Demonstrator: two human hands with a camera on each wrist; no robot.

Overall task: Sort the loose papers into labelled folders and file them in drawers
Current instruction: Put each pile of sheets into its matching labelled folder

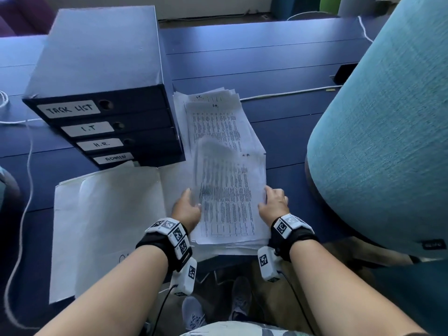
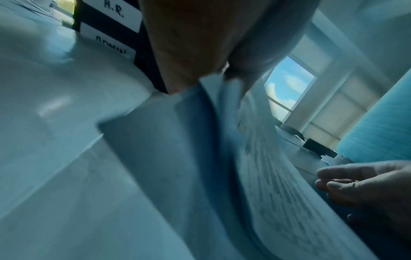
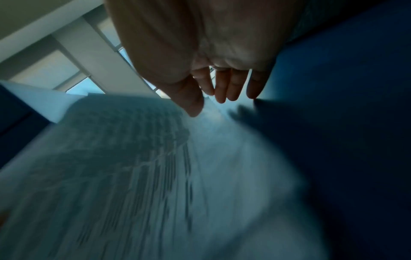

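A thick stack of printed papers lies on the blue desk, right of a dark drawer unit labelled TASK LIST, I.T, H.R. and ADMIN. My left hand pinches the left edge of the top sheet. That side is lifted and blurred; the pinch shows close up in the left wrist view. My right hand holds the sheet's right edge, thumb on top and fingers at the edge. Pale folders lie flat to the left of the stack.
A large teal chair back stands close on the right. White cables run over the desk behind the stack and along the left side. A small black box sits at the far right of the desk. My shoes show below the desk edge.
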